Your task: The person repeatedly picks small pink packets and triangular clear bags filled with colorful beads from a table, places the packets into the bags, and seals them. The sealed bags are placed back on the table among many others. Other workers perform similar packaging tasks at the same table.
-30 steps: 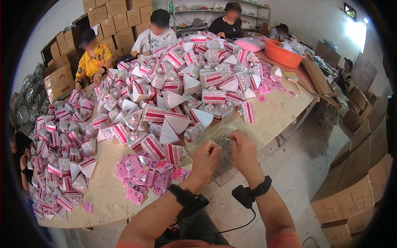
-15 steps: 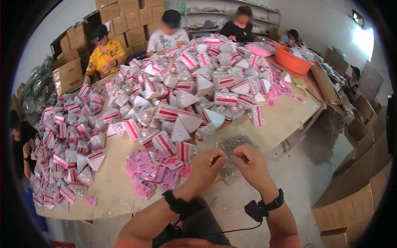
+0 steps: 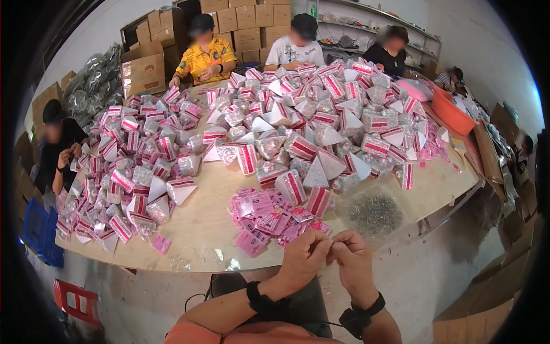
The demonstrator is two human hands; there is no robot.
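A desk (image 3: 189, 241) carried wedge-shaped packs (image 3: 301, 146), pink cards (image 3: 260, 218) and small metal pieces (image 3: 375, 215).
The cards lay left of the pieces; at the near edge, left hand (image 3: 305, 254) and right hand (image 3: 352, 257) met, pinched narrow, contents unclear. A slipped pinch could have dropped anything held.

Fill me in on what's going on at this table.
The person's left hand and right hand meet at the table's near edge, fingers pinched; whatever may be between them is too small to make out. Just beyond lie a pile of pink cards and, to its right, small metal pieces on clear plastic. Wrapped cake-slice-shaped items are heaped behind. Co-workers are along the far side and at the left.
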